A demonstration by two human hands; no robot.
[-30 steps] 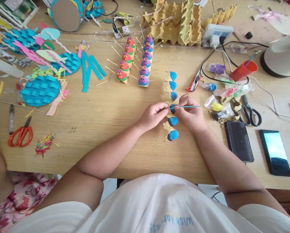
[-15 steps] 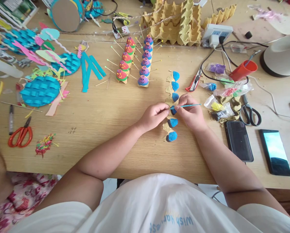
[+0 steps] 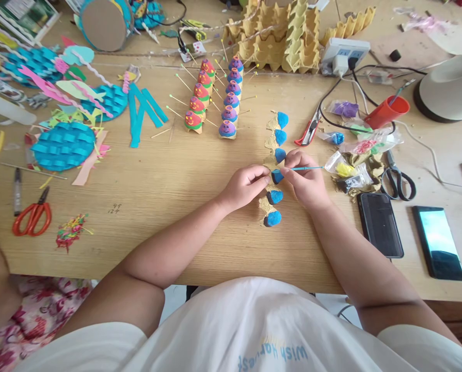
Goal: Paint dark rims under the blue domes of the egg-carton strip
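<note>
A strip cut from an egg carton lies lengthwise in front of me. Its row of cups bears blue, clay-like coverings, and the nearer cups also show black on their left sides. At the middle of the strip, my left hand is closed, its thumb and forefinger pinching the left edge. From the other side my right hand grips a thin blue stick tool between thumb and fingers, by one blue cup. The tool's working tip is hidden by the fingers.
Two finished-looking carton caterpillars, one red-green and one purple-blue, stand beyond with pins in them. On the right lie a utility knife, black scissors, clay packets and two phones. Orange scissors lie left.
The blue stick has drawn slightly right, away from my left fingertips, along with my right hand. The far end of the carton strip has shifted a little to the right.
</note>
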